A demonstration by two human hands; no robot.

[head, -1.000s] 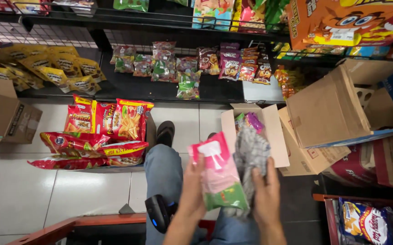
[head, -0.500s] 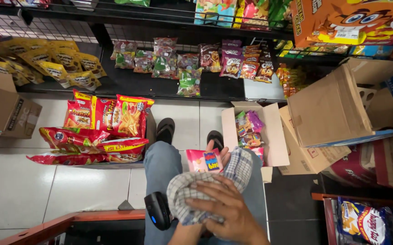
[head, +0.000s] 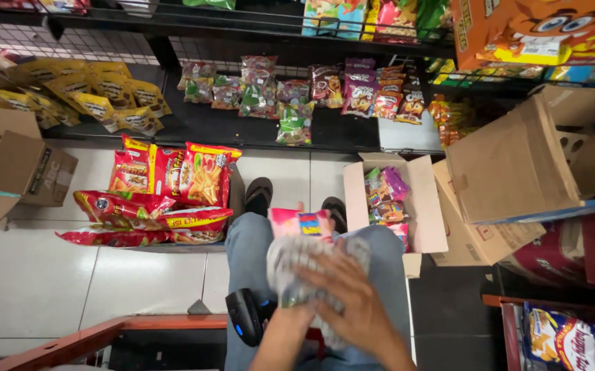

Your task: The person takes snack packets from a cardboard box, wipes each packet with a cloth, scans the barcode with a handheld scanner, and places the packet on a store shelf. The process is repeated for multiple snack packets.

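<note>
Over the lap, near centre, the right hand (head: 342, 295) wipes a checked cloth (head: 297, 264) across a pink snack packet (head: 302, 225); left hand hidden; light, crinkly, slippery, best gripped by its edges

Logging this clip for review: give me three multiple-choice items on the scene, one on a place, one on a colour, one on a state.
1. Where does the open cardboard box with small snack packs stand?
A. on the floor by the person's feet
B. on the top shelf
C. on the person's lap

2. What colour is the top of the packet behind the cloth?
A. blue
B. pink
C. black

3. What is the right hand doing?
A. hanging free
B. reaching into the box
C. pressing on the checked cloth

Answers:
1 A, it sits on the tiles beside the sandals.
2 B, a pink edge shows above the cloth.
3 C, its fingers spread over the cloth; the left hand is hidden beneath it.
</note>
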